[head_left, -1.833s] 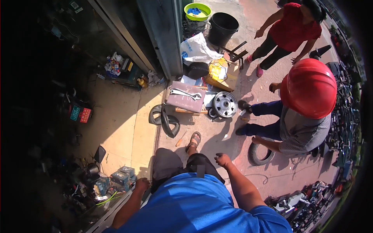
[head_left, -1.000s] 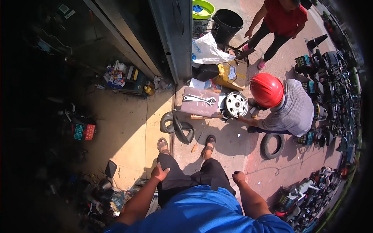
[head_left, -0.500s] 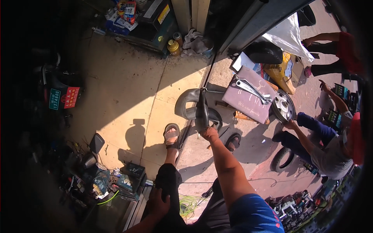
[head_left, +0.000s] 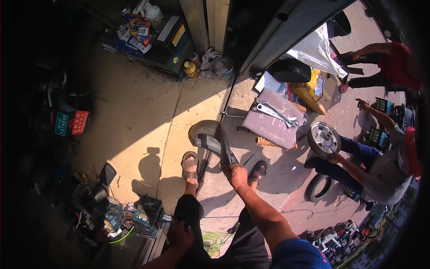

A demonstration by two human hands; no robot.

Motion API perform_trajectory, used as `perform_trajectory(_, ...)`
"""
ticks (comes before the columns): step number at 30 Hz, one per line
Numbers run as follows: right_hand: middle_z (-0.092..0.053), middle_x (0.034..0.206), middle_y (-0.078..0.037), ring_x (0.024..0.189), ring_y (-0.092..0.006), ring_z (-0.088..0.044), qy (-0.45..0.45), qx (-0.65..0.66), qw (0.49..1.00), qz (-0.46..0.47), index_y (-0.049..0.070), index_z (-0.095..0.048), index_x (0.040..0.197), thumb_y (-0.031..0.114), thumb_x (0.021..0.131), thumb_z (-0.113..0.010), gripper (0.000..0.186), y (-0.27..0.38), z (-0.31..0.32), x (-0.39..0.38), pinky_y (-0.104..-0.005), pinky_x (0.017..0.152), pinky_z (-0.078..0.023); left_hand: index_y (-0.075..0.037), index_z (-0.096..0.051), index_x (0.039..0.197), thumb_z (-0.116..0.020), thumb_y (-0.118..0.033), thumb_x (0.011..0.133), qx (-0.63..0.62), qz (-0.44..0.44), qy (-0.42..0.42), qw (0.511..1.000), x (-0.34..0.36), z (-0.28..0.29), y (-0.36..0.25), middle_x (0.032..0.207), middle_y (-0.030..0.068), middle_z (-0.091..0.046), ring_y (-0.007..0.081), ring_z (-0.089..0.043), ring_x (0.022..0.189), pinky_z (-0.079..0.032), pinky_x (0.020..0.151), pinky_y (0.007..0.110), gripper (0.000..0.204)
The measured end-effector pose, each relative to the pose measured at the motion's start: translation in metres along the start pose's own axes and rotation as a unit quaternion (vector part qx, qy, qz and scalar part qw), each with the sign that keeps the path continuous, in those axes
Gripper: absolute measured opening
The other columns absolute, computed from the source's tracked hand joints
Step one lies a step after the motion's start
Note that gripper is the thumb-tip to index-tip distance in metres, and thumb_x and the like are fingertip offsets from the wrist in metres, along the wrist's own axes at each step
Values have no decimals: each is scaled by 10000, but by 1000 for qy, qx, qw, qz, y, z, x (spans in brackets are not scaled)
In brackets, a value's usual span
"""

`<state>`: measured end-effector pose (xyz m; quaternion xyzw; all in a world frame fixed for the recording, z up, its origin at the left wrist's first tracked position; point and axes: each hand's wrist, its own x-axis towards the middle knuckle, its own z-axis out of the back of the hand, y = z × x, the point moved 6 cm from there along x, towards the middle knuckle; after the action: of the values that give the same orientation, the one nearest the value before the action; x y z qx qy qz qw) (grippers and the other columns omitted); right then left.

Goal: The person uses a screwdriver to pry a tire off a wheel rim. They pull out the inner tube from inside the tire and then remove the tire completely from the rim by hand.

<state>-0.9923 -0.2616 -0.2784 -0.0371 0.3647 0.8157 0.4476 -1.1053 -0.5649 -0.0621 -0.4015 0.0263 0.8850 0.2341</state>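
Note:
My right hand (head_left: 236,175) is closed around a black rubber inner tube (head_left: 207,140), which hangs in a bent loop over the doorway threshold beyond my feet. One stretch of the tube, pulled narrow, runs into my fist; the grip hides its end. In shadow, my left hand (head_left: 180,234) lies on my left thigh with nothing visible in it, its fingers loosely laid out. Beyond the tube, a large wrench (head_left: 274,113) rests on a mauve padded board (head_left: 268,130).
At the right, a seated co-worker holds a spoked wheel rim (head_left: 324,140); a tyre (head_left: 319,187) lies near their feet. Another person stands at the far right. A yellow bottle (head_left: 190,69) stands by a dark cabinet (head_left: 168,54). A green hose (head_left: 214,242) coils between my legs.
My right hand has drawn the inner tube closer to me, and its loop has changed shape. The co-worker's wheel has shifted away from the padded board. My left hand stays on my thigh.

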Motion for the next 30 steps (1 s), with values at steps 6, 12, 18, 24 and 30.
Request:
perform_trajectory(6, -734, 875, -85, 865, -297, -716, 17, 79, 993, 89, 127, -767, 885, 143, 814, -745, 76, 74, 184, -90, -418, 811, -538, -36, -691, 1004, -709, -287, 828, -9, -39, -67, 997, 9, -5, -43, 1025, 202, -671, 419, -653, 943, -524, 802, 544, 307)
perform_trajectory(12, -741, 869, -64, 871, -295, -717, -48, 105, 991, 60, 131, -761, 857, 169, 824, -741, 54, 78, 285, -146, -386, 797, -552, -17, -730, 991, -752, -381, 791, 90, -17, -88, 992, 30, -15, -79, 932, 232, -736, 410, -721, 882, -570, 796, 500, 416)
perform_trajectory(18, -739, 948, -127, 920, -363, -705, -19, 55, 998, 8, 137, -755, 960, 206, 827, -733, 152, 74, 333, -182, -438, 817, -573, -56, -681, 1171, -746, -465, 806, 98, -12, -9, 995, 58, 2, -78, 1126, 202, -718, 383, -707, 1029, -565, 887, 470, 552)
perform_trajectory(24, -708, 899, -124, 920, -370, -690, -70, -8, 991, -117, 160, -752, 930, 187, 723, -735, 209, 72, 339, -277, -464, 812, -561, -48, -582, 1329, -725, -309, 854, 82, -258, 90, 958, 37, 102, -144, 1198, 246, -688, 428, -670, 1098, -520, 989, 511, 560)
perform_trajectory(30, -701, 856, -134, 871, -353, -693, -143, -2, 971, -190, 147, -764, 868, 157, 699, -717, 176, 128, 311, -373, -456, 783, -560, -78, -416, 1516, -627, -155, 867, 237, -651, 63, 718, -88, 282, -406, 1150, 227, -698, 399, -670, 1075, -525, 908, 520, 687)
